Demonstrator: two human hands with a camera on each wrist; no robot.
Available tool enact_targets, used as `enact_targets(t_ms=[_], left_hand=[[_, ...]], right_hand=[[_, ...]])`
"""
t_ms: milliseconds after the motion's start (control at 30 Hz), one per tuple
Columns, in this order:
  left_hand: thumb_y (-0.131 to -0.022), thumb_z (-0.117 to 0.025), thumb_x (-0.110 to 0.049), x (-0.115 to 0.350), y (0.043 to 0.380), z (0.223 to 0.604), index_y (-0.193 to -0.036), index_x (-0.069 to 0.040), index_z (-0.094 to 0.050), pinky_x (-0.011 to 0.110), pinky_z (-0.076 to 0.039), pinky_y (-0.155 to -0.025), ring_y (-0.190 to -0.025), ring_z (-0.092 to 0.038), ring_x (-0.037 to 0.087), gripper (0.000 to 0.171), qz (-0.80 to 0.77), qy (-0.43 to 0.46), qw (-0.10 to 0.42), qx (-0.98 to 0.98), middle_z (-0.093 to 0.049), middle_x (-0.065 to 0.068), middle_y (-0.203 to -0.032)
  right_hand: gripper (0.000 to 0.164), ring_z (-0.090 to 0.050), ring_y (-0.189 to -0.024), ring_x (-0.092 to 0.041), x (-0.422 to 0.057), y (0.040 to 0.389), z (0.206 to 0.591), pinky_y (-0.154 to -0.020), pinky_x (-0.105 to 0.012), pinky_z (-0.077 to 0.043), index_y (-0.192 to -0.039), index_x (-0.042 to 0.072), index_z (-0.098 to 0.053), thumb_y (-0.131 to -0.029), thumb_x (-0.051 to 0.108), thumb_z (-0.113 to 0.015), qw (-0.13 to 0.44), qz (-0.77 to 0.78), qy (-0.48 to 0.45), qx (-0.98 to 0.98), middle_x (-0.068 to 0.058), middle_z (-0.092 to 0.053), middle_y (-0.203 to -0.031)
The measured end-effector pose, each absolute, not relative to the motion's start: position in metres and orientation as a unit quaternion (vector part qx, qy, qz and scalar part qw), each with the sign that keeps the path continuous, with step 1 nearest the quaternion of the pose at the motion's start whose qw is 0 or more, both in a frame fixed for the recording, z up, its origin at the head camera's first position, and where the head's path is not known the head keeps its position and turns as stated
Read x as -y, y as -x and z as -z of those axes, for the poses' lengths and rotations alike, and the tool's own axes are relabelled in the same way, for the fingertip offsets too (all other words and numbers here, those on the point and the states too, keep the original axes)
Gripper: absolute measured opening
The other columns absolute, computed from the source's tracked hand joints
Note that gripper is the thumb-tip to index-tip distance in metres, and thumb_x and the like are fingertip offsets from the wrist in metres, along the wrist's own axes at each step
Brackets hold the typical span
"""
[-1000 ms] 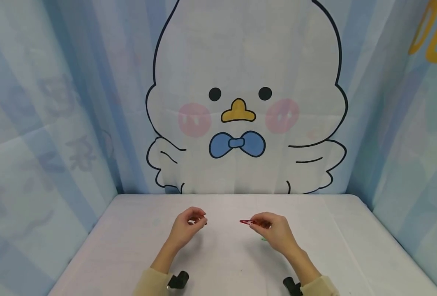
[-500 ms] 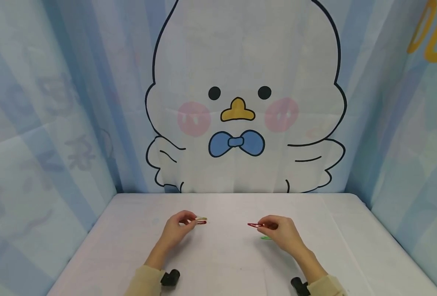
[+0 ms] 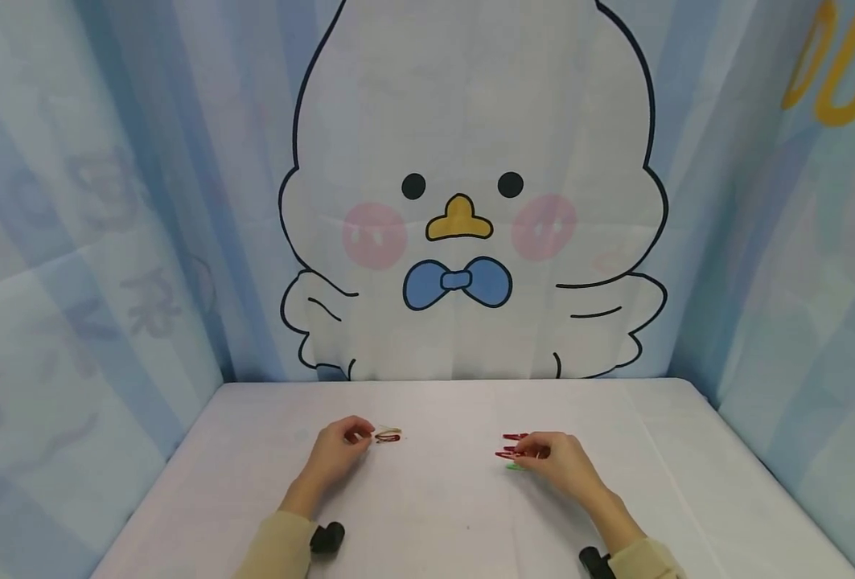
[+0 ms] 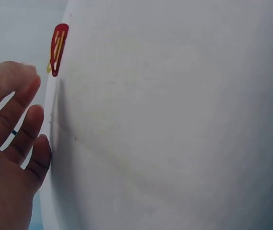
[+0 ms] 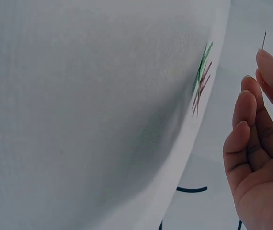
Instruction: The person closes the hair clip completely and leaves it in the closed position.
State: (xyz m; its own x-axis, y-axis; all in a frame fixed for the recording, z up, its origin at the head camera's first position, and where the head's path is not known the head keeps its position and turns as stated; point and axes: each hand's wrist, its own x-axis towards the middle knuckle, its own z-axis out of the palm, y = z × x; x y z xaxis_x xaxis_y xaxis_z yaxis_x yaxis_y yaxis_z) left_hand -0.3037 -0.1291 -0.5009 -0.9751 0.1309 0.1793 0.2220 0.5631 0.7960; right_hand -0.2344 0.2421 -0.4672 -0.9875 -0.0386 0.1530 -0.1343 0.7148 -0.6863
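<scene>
In the head view, a red snap hair clip (image 3: 388, 438) and a yellow one (image 3: 392, 431) lie together on the white table, just beyond the fingertips of my left hand (image 3: 340, 452). The left wrist view shows the red clip (image 4: 59, 50) apart from the loosely bent fingers, which hold nothing. My right hand (image 3: 561, 462) pinches a red hair clip (image 3: 504, 456) between thumb and index finger; the right wrist view has this clip (image 5: 264, 40) nearly edge-on. Below that hand lie more red clips (image 3: 515, 436) and a green clip (image 3: 515, 466), partly hidden by the fingers.
The white table (image 3: 434, 515) carries both groups of clips, left and right of its middle. Patterned cloth with a cartoon bird (image 3: 463, 338) hangs behind its back edge, and cloth walls stand at both sides. Black cameras (image 3: 327, 538) are strapped at the wrists.
My left hand has drawn back left from the red and yellow clips, which now lie on the table. My right hand has moved right and nearer, over the green clip, still pinching a red clip.
</scene>
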Motion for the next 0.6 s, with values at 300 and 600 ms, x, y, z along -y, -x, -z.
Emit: enact_targets(t_ms=[300, 600], left_hand=[[-0.088, -0.073, -0.002, 0.131, 0.311, 0.504, -0.097, -0.009, -0.071, 0.037, -0.046, -0.076, -0.083, -0.054, 0.018, 0.011, 0.431, 0.092, 0.023, 0.897, -0.064, 0.000, -0.091], [-0.088, -0.072, -0.001, 0.128, 0.319, 0.500, -0.096, -0.007, -0.070, 0.039, -0.048, -0.078, -0.082, -0.055, 0.018, 0.011, 0.412, 0.099, 0.009, 0.906, -0.063, 0.000, -0.088]], right_hand=[[0.013, -0.050, -0.070, -0.013, -0.252, 0.235, 0.475, -0.063, -0.029, -0.041, -0.083, 0.017, -0.073, -0.080, 0.011, -0.085, 0.024, -0.345, -0.078, 0.935, 0.006, -0.057, -0.073], [0.013, -0.050, -0.070, -0.015, -0.258, 0.236, 0.474, -0.064, -0.030, -0.043, -0.083, 0.015, -0.072, -0.080, 0.012, -0.085, -0.042, -0.317, -0.073, 0.945, 0.004, -0.057, -0.074]])
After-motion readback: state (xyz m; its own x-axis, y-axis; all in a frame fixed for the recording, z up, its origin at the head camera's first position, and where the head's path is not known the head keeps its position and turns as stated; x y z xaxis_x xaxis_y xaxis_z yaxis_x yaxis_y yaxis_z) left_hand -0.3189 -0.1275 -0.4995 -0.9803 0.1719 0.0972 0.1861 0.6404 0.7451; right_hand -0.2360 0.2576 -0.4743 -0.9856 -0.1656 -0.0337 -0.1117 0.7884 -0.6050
